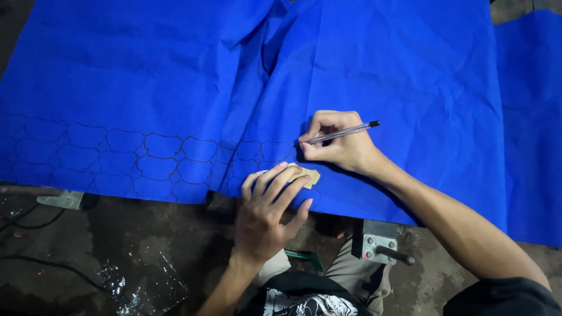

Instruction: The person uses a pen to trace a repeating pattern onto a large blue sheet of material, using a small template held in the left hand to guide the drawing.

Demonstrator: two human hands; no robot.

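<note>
A large sheet of blue fabric (363,64) lies spread in front of me, with a band of traced outline shapes (146,161) drawn along its near edge. My left hand (269,210) presses flat on a small tan cardboard template (309,175) lying on the fabric near that edge. My right hand (342,143) grips a clear ballpoint pen (345,132), its tip down on the fabric just beyond the template, its cap end pointing right.
A grey metal bracket with a black knob (380,244) sits under the fabric's near edge at the right. Crumpled clear plastic (140,281) lies on the dark floor at lower left. Cables (29,222) run at the far left.
</note>
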